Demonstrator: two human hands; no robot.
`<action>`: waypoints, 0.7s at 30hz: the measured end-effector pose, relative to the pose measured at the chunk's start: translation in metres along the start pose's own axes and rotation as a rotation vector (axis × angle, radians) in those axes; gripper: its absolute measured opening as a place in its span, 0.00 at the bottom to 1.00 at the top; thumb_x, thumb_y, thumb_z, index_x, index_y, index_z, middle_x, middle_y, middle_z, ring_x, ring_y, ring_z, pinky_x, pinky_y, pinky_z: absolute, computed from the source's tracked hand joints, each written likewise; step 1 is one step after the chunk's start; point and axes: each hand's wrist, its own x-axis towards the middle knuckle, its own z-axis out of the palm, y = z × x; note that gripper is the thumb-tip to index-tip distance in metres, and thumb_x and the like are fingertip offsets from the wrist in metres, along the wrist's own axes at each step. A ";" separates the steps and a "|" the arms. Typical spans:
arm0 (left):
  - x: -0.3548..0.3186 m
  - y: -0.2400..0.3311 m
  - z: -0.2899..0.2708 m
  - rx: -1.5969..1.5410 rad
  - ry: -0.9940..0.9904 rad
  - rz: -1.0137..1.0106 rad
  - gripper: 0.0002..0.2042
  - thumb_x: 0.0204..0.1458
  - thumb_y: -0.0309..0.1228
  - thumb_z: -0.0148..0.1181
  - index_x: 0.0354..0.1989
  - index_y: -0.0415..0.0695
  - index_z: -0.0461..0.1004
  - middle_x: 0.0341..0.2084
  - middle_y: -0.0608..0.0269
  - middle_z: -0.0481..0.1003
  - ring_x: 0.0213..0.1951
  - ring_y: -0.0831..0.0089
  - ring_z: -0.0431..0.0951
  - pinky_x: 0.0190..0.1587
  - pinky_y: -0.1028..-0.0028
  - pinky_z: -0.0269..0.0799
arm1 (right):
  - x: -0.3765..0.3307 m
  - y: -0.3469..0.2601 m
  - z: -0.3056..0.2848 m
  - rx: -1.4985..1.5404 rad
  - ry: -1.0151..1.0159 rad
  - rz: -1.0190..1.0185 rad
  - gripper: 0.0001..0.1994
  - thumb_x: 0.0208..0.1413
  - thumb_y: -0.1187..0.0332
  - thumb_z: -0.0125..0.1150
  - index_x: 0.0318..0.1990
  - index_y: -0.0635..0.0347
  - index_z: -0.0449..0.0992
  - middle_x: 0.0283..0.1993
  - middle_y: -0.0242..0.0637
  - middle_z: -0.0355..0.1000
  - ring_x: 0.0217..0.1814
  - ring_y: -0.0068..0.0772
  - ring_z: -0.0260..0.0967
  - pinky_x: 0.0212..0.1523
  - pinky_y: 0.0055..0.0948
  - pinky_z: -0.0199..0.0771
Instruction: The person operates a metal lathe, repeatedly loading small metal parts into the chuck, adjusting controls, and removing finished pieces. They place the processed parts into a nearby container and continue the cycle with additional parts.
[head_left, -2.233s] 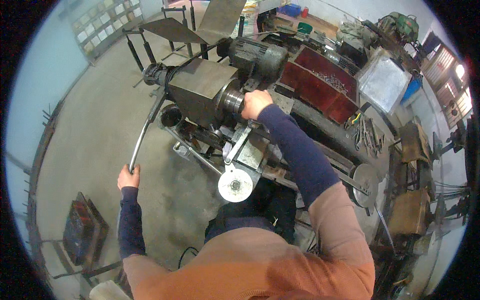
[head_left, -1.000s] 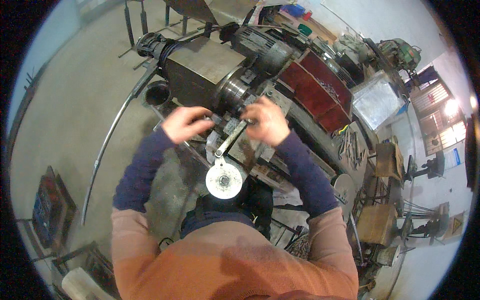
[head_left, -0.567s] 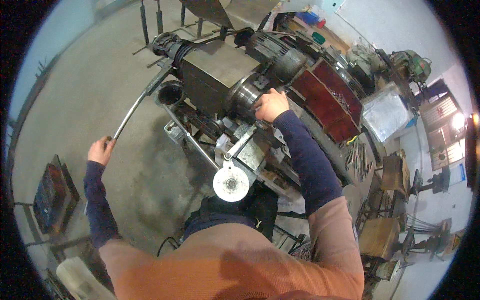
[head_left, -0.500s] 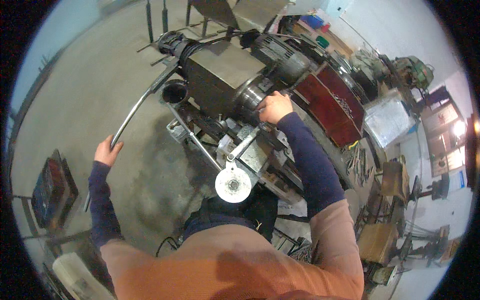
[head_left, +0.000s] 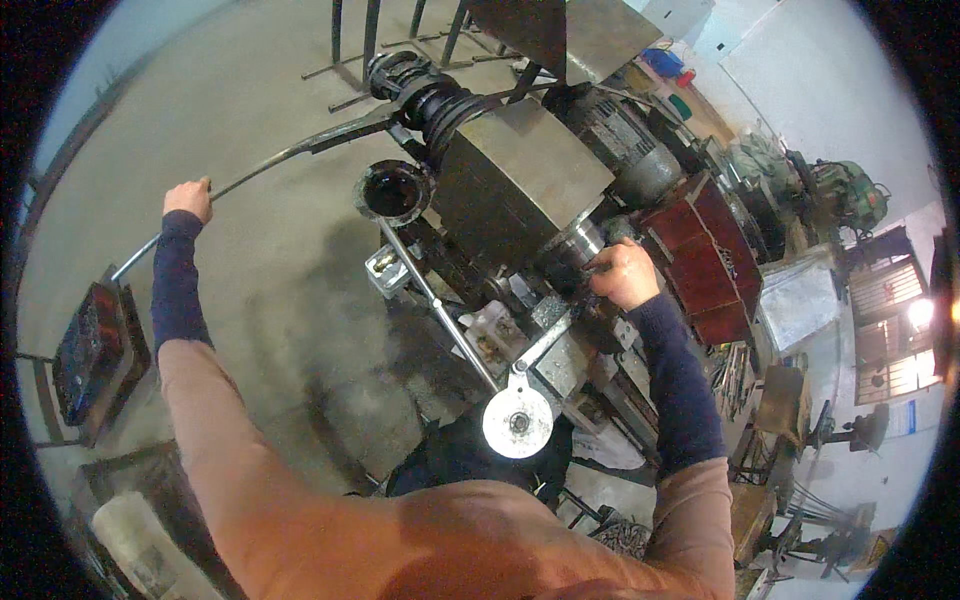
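Observation:
Out at the left, my left hand [head_left: 188,200] is wrapped round a long metal lever [head_left: 280,155]. The lever runs from the far end of a dark, greasy lathe-like machine [head_left: 530,160] and sticks out past my fist. My right hand [head_left: 628,275] is at the machine's shiny round spindle collar [head_left: 578,245], its fingers bent in against the front. What those fingers grip is hidden. Close to my body, a white round disc [head_left: 517,422] with a dark centre sits at the joint of a steel rod [head_left: 430,290] and a short arm.
An open dark pipe mouth [head_left: 393,192] and a small tray [head_left: 388,270] are on the machine's left side. Beyond my right hand stand a motor [head_left: 625,145] and a reddish-brown box [head_left: 705,255]. A dark case-like block [head_left: 98,350] rests at far left; metal legs stand behind.
My left hand has moved up and away, and the lever has swung from steep to flatter. My right hand stays at the spindle. The view has shifted, so the machine appears lower and further right.

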 end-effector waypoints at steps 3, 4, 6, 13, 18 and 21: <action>0.017 -0.012 0.026 0.001 0.069 0.015 0.08 0.41 0.28 0.54 0.32 0.46 0.73 0.29 0.55 0.75 0.34 0.59 0.76 0.35 0.64 0.72 | -0.002 -0.004 -0.001 -0.027 0.028 -0.019 0.11 0.26 0.63 0.58 0.23 0.53 0.79 0.23 0.42 0.72 0.32 0.44 0.66 0.35 0.37 0.69; 0.018 -0.014 0.036 -0.011 0.038 -0.056 0.10 0.42 0.28 0.54 0.35 0.48 0.73 0.31 0.56 0.75 0.36 0.59 0.75 0.37 0.64 0.72 | 0.001 -0.008 -0.001 -0.040 0.021 -0.017 0.11 0.26 0.63 0.58 0.23 0.53 0.79 0.22 0.42 0.72 0.32 0.44 0.66 0.36 0.37 0.69; 0.026 0.006 0.033 -0.135 -0.010 -0.236 0.15 0.42 0.30 0.55 0.42 0.51 0.74 0.37 0.57 0.75 0.41 0.61 0.74 0.42 0.65 0.70 | 0.000 0.000 0.007 -0.025 0.033 0.031 0.11 0.26 0.63 0.58 0.23 0.51 0.79 0.23 0.40 0.72 0.34 0.44 0.66 0.37 0.39 0.68; -0.030 0.165 0.084 -0.702 0.440 -0.122 0.15 0.43 0.36 0.58 0.37 0.40 0.73 0.29 0.52 0.75 0.31 0.55 0.75 0.35 0.66 0.70 | -0.042 -0.022 -0.025 -0.021 0.384 -0.024 0.16 0.28 0.66 0.58 0.31 0.55 0.77 0.41 0.35 0.69 0.49 0.43 0.60 0.48 0.42 0.59; -0.055 0.290 0.152 -0.674 -0.382 0.135 0.20 0.39 0.44 0.59 0.40 0.46 0.73 0.34 0.54 0.75 0.39 0.57 0.74 0.42 0.63 0.69 | -0.165 0.008 -0.052 -0.007 0.513 0.135 0.19 0.25 0.69 0.61 0.34 0.55 0.76 0.46 0.40 0.68 0.53 0.48 0.58 0.52 0.45 0.57; -0.052 0.316 0.097 -0.307 -0.418 0.332 0.16 0.41 0.39 0.56 0.39 0.50 0.74 0.35 0.57 0.75 0.40 0.60 0.75 0.42 0.62 0.69 | -0.266 0.029 -0.048 0.009 0.451 0.447 0.19 0.26 0.71 0.60 0.34 0.57 0.75 0.46 0.42 0.68 0.51 0.50 0.60 0.50 0.42 0.60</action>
